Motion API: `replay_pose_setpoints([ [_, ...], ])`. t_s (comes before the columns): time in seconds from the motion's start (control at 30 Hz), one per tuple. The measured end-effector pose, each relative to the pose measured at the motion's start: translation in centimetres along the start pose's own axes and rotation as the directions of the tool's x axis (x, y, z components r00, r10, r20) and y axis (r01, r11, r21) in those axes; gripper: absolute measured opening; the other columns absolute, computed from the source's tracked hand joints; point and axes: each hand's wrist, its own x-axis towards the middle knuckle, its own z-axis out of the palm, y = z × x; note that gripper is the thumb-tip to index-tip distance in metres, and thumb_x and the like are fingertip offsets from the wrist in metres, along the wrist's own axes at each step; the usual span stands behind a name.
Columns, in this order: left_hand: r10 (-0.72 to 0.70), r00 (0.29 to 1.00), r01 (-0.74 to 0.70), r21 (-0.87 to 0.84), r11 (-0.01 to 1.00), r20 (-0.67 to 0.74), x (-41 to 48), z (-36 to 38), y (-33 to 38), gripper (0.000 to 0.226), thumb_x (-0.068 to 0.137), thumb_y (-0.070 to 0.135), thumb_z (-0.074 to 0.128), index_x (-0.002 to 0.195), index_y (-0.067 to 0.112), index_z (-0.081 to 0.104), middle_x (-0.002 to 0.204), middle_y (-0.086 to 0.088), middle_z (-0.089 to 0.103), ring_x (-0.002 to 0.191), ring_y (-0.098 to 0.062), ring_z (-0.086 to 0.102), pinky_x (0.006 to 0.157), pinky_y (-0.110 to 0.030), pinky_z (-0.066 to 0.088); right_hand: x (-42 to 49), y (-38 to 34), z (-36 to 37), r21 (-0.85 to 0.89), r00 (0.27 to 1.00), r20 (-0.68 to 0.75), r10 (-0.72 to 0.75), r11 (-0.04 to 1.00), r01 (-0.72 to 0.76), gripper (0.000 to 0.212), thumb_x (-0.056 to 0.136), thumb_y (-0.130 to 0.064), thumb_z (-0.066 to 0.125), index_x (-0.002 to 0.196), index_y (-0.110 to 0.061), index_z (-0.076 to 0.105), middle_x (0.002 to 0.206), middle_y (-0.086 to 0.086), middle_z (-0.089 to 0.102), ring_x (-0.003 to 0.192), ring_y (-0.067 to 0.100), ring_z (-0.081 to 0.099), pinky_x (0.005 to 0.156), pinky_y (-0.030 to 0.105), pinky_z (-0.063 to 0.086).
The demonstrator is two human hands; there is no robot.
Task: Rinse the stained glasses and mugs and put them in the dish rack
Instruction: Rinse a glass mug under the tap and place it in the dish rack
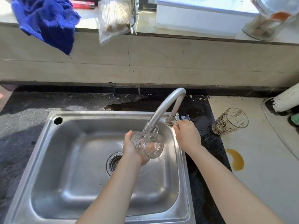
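Two hands engaged: left hand [131, 147] fingers curl round a clear mug [149, 145], tipped sideways under the spout [160, 110]; right hand [186, 135] fingers grip the tap handle [173, 123]; stained glass [229, 121] stands right of them.

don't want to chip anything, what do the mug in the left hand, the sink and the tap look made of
Mug, held by the left hand: clear moulded glass; the fingers show through it. Sink: likely stainless steel, satin finish with soft reflections. Tap, gripped at its base by the right hand: matt brushed metal, probably steel too.
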Motion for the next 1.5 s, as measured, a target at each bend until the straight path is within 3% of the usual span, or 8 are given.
replay_pose_setpoints([
  [0.27, -0.014, 1.0, 0.016, -0.083, 0.996, 0.018, -0.2, -0.2, 0.5, 0.049, 0.08, 0.055, 0.061, 0.097, 0.009, 0.063, 0.088, -0.01, 0.069, 0.071, -0.027, 0.066, 0.055, -0.036, 0.051, 1.8, 1.5, -1.3, 0.292, 0.981, 0.15, 0.119, 0.943, -0.159, 0.036, 0.099, -0.021, 0.039, 0.068, -0.01, 0.054, 0.08, 0.009, 0.057, 0.077, 0.027, 0.05, 0.057, 0.035, 0.033],
  [0.53, 0.095, 0.995, -0.093, -0.05, 0.994, 0.031, -1.2, -1.2, 0.7, 0.038, 0.086, 0.048, 0.059, 0.087, 0.01, 0.056, 0.085, -0.012, 0.062, 0.071, -0.027, 0.061, 0.055, -0.037, 0.047, -3.1, -1.7, -2.6, 0.252, 0.992, -0.077, 0.103, 0.964, -0.081, 0.034, 0.095, -0.024, 0.049, 0.128, -0.014, 0.053, 0.127, 0.006, 0.051, 0.112, 0.021, 0.043, 0.09, 0.038, 0.041],
  [0.7, 0.166, 0.979, -0.171, 0.032, 0.985, 0.116, -0.4, -2.1, 0.0, 0.051, 0.081, 0.052, 0.062, 0.109, 0.009, 0.058, 0.111, -0.017, 0.064, 0.108, -0.035, 0.063, 0.098, -0.049, 0.048, -8.6, -6.3, -4.2, 0.641, 0.76, 0.643, 0.094, 0.476, -0.602, 0.058, 0.085, -0.061, 0.056, 0.129, -0.024, 0.045, 0.12, 0.0, 0.049, 0.103, 0.023, 0.061, 0.073, 0.034, 0.055],
  [0.9, 0.105, 0.947, -0.205, 0.318, 0.926, 0.304, -2.8, -5.3, -0.9, 0.045, 0.082, 0.049, 0.064, 0.118, 0.022, 0.061, 0.115, -0.011, 0.061, 0.108, -0.025, 0.061, 0.099, -0.053, 0.043, -11.0, -7.6, -3.0, 0.77, 0.797, 0.566, 0.212, 0.21, -0.603, 0.075, 0.067, -0.046, 0.082, 0.128, -0.021, 0.046, 0.114, 0.006, 0.059, 0.084, 0.025, 0.07, 0.061, 0.032, 0.058],
  [0.97, 0.04, 0.951, -0.193, 0.489, 0.851, 0.306, -3.7, -6.7, 0.4, 0.045, 0.081, 0.049, 0.065, 0.116, 0.021, 0.058, 0.115, -0.013, 0.06, 0.106, -0.025, 0.061, 0.099, -0.055, 0.042, -12.0, -7.9, -3.6, 0.787, 0.817, 0.509, 0.272, 0.238, -0.57, 0.078, 0.065, -0.045, 0.083, 0.127, -0.015, 0.045, 0.112, 0.005, 0.055, 0.092, 0.023, 0.065, 0.057, 0.028, 0.056],
  [1.17, 0.149, 0.957, -0.284, 0.903, 0.322, 0.248, -5.8, -9.4, 4.4, 0.05, 0.087, 0.04, 0.061, 0.131, 0.018, 0.051, 0.139, -0.013, 0.044, 0.122, -0.03, 0.046, 0.095, -0.045, 0.039, -14.7, -10.2, -5.6, 0.478, 0.937, 0.186, 0.297, 0.806, -0.35, 0.069, 0.066, -0.048, 0.077, 0.119, -0.022, 0.041, 0.091, -0.013, 0.046, 0.09, 0.014, 0.058, 0.075, 0.037, 0.057],
  [1.33, 0.169, 0.921, -0.381, 0.905, 0.189, 0.352, -6.7, -9.6, 5.0, 0.042, 0.085, 0.042, 0.057, 0.121, 0.022, 0.056, 0.143, -0.006, 0.045, 0.129, -0.029, 0.039, 0.103, -0.051, 0.034, -16.0, -11.1, -7.9, 0.617, 0.929, 0.26, 0.262, 0.695, -0.369, 0.073, 0.068, -0.04, 0.081, 0.126, -0.021, 0.041, 0.103, -0.006, 0.05, 0.085, 0.015, 0.059, 0.044, 0.021, 0.048],
  [1.5, 0.144, 0.91, -0.404, 0.91, 0.089, 0.39, -7.5, -9.9, 3.9, 0.044, 0.09, 0.041, 0.054, 0.129, 0.02, 0.055, 0.146, -0.008, 0.044, 0.135, -0.03, 0.036, 0.103, -0.047, 0.031, -17.9, -11.1, -6.7, 0.479, 0.919, 0.152, 0.365, 0.786, -0.391, 0.07, 0.068, -0.045, 0.078, 0.121, -0.019, 0.041, 0.113, 0.002, 0.05, 0.087, 0.015, 0.057, 0.052, 0.025, 0.045],
])
